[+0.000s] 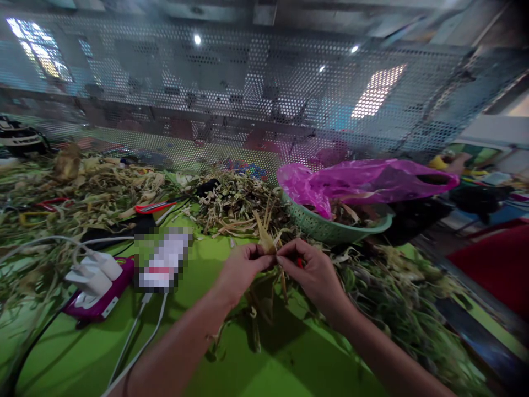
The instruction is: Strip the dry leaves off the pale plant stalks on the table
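Note:
Both hands meet over the green tabletop (198, 342), thumbs and fingertips nearly touching. My left hand (243, 269) pinches a dried, pale yellow-brown leaf (266, 240) that stands up above the fingers. From the right, my right hand (308, 267) pinches the same leaf piece near its base, and a small bit of red shows by its fingers. Strips of dry leaf hang below both hands. Beyond them a heap of shredded dry leaves (235, 204) lies on the table.
A green basket (334, 229) under a pink plastic bag (372, 182) stands behind on the right. At left are a purple power strip (97, 303) with white plugs, a blurred-out phone (165, 259) with cables and a red cutter (155, 207). Stalks (397, 303) lie at right.

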